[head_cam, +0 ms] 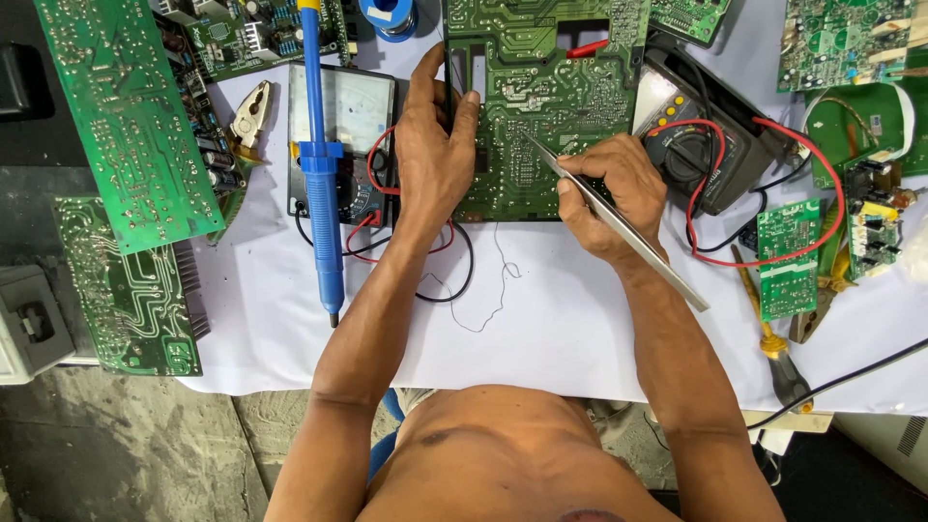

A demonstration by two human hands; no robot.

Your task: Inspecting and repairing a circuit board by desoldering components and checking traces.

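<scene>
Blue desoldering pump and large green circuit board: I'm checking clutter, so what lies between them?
Head view: a grey analogue multimeter with red and black leads, and the left hand gripping the large green circuit board right of the blue desoldering pump.

My tweezers (619, 227) are smooth, shiny metal; the green circuit board (541, 106) looks glossy, the bench's white cloth (541, 329) matt, the desoldering pump (322, 184) blue plastic.
</scene>
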